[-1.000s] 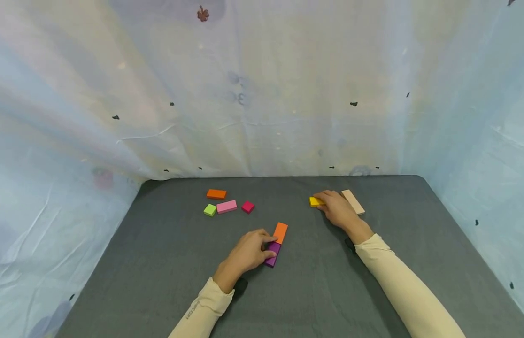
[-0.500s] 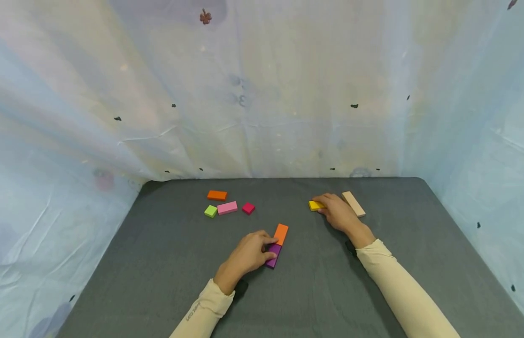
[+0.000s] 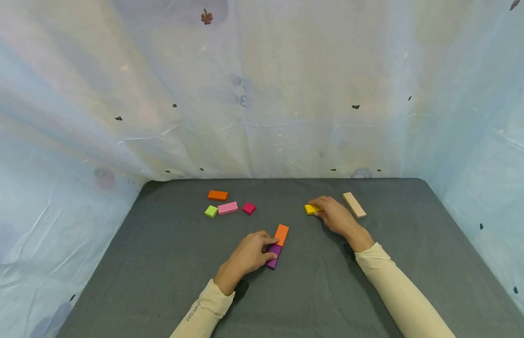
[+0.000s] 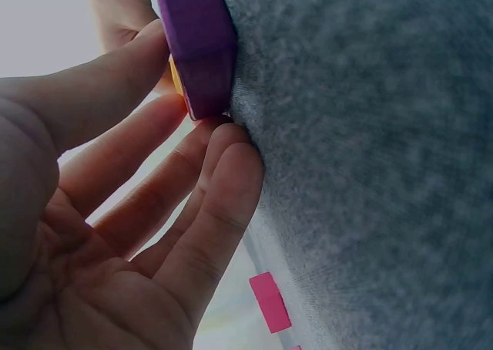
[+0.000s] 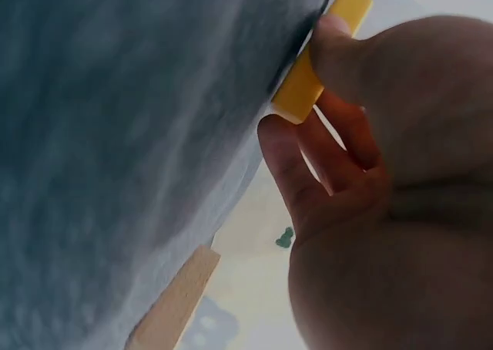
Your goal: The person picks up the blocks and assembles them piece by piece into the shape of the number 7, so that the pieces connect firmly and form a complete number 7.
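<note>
On the grey table, my left hand [image 3: 247, 255] holds a purple block [image 3: 273, 256] between thumb and fingers. An orange block [image 3: 282, 233] lies end to end with it, forming one slanted row, and the index fingertip sits by their joint. In the left wrist view the thumb presses the side of the purple block [image 4: 204, 65]. Farther back on the right, my right hand [image 3: 335, 217] pinches a yellow block [image 3: 312, 209]. The right wrist view has its thumb on one face of the yellow block [image 5: 299, 92], close over the cloth; fingers partly hide behind it.
A tan plank-shaped block [image 3: 354, 205] lies right of my right hand. At the back left are another orange block [image 3: 218, 195], a lime green block [image 3: 211, 211], a pink block [image 3: 227, 208] and a crimson block [image 3: 249, 208]. A patterned curtain [image 3: 287, 94] hangs behind the table.
My right hand has moved slightly left and nearer with the yellow block, away from the tan block. The left hand and the purple and orange blocks keep their place.
</note>
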`<state>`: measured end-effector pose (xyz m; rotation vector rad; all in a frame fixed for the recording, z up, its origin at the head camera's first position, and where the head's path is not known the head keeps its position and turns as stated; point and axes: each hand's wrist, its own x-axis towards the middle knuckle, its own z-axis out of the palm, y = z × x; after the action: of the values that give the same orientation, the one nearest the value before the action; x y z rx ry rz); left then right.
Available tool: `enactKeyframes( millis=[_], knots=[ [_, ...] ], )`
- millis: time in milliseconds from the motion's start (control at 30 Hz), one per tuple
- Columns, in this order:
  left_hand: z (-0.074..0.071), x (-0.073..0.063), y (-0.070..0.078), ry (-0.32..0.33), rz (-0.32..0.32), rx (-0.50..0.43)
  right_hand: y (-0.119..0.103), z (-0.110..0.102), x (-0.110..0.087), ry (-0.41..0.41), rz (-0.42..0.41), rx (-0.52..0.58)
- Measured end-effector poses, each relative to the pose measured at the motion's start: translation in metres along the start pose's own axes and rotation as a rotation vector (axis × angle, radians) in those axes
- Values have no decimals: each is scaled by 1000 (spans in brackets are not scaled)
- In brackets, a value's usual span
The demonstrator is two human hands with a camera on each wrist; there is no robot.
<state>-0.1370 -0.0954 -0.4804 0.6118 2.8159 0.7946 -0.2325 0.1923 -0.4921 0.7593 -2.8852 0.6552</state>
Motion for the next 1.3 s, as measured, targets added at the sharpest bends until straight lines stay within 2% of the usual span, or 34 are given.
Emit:
enactKeyframes(
  millis=[167,400,1300],
  knots=[
    [0,0,1,-5,-5,-2,-6,3,0,16,1,-10],
    [0,1,1,-15,-20,3,-14,5,2,19,-57,-38],
    [2,4,-4,13,19,7,-27,16,10,-25,-160,-54]
  ],
)
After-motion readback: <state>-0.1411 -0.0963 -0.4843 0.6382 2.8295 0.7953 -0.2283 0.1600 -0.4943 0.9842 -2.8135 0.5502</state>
